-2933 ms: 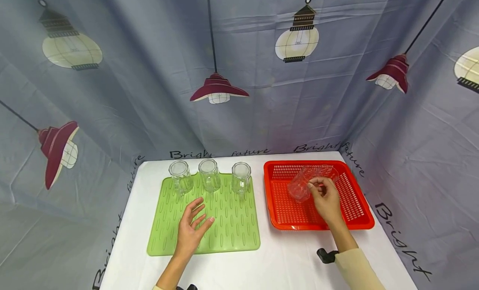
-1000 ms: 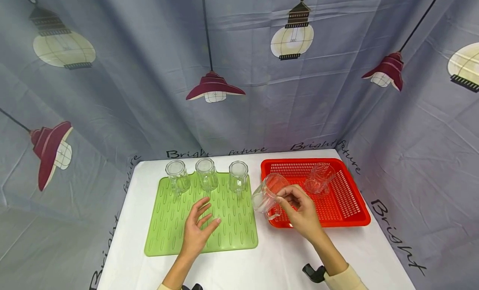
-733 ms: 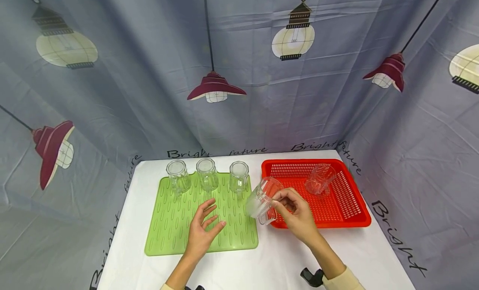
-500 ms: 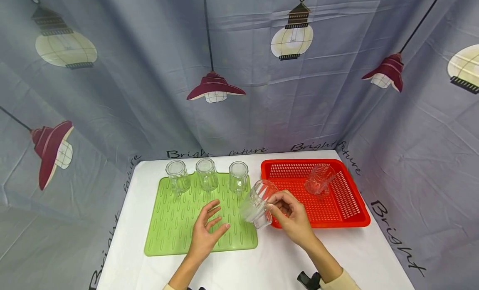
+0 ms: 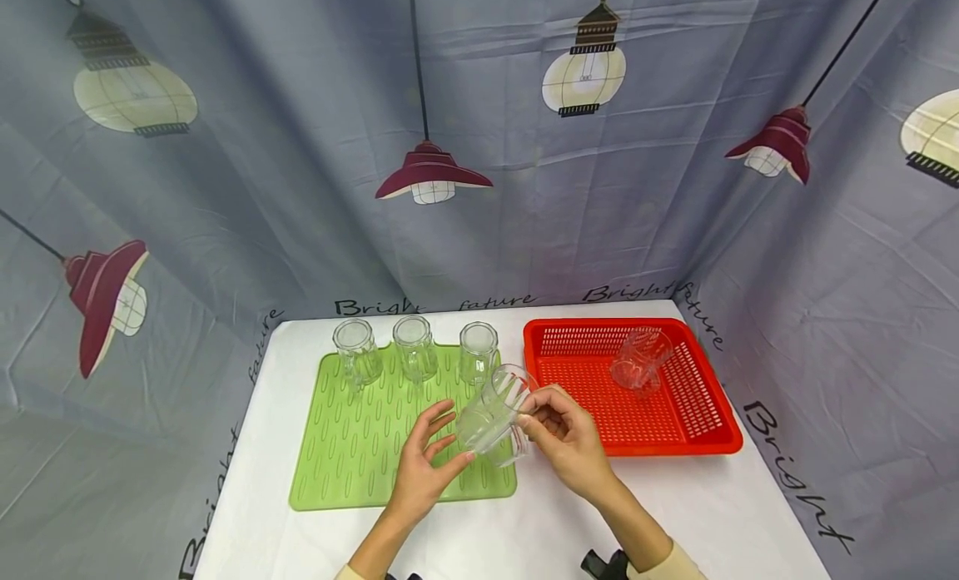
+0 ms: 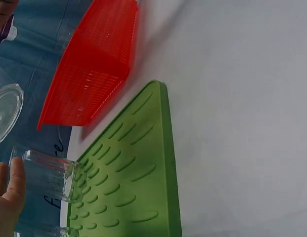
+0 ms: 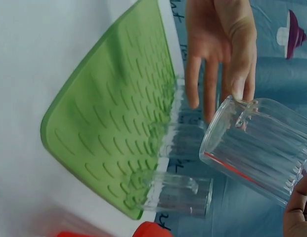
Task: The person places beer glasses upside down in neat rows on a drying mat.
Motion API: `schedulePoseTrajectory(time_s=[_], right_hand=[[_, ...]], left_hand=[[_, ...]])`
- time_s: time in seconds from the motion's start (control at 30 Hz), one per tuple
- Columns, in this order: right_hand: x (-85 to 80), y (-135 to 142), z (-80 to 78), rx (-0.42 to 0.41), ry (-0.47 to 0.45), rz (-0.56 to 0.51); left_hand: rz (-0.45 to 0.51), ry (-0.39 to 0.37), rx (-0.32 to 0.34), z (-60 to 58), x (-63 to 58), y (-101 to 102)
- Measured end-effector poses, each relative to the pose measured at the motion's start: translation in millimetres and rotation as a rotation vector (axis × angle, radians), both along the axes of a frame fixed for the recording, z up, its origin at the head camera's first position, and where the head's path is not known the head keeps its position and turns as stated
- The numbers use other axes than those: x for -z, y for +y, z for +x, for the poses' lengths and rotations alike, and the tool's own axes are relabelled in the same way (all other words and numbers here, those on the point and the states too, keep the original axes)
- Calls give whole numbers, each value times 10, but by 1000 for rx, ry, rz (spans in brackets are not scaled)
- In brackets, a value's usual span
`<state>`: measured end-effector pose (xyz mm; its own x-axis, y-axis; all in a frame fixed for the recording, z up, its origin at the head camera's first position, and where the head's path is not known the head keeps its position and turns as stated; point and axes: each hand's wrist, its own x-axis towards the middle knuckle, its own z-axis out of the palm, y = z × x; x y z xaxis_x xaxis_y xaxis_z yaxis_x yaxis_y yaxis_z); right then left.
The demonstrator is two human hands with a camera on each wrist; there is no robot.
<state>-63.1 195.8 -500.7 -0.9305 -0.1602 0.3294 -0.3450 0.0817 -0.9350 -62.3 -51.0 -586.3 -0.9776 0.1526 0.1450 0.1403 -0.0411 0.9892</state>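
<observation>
My right hand (image 5: 565, 440) pinches a clear glass mug (image 5: 485, 420) near its rim and holds it tilted above the green mat's right side. The mug's base points down-left, toward my left hand (image 5: 429, 465), and its handle faces the front. The left fingers are spread and relaxed, with the thumb tip right at the base in the right wrist view; contact cannot be told for sure. Three more glass mugs (image 5: 414, 351) stand in a row along the back of the ridged green mat (image 5: 352, 472). Another glass mug (image 5: 638, 362) lies in the red basket.
The red perforated basket (image 5: 637, 448) sits right of the mat on a white-covered table (image 5: 554, 522). A grey curtain (image 5: 300, 189) printed with lamps encloses the back and sides.
My right hand has lifted the mug out of the red basket and carried it left over the mat. My left hand has shifted right, close to the mug's base.
</observation>
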Motion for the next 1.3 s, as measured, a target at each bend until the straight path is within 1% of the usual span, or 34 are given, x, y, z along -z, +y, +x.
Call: schedulePoseTrajectory(time_s=[0.13,0.3,0.5,0.77,0.97,1.17,1.3], right_hand=[[-10,-32,5,-21,0,-15],[-11,-36,4,-33,6,-22],[-23,-25,19,-45,13,-32],[-8,-24,13,-51,25,-43],[-15,-21,6,-50,16,-55],[-15,-14,9,-45,3,-70],[-9,-12,-2,-55,5,-99]], left_hand=[[6,2,10,-23,-18,40],[14,-14,14,-37,-30,72],[15,-31,49,-36,-30,86],[0,0,88,-34,-24,71],[-1,-6,105,-43,-39,73],[35,-14,114,-58,-61,83],[68,-31,112,-69,-100,86]])
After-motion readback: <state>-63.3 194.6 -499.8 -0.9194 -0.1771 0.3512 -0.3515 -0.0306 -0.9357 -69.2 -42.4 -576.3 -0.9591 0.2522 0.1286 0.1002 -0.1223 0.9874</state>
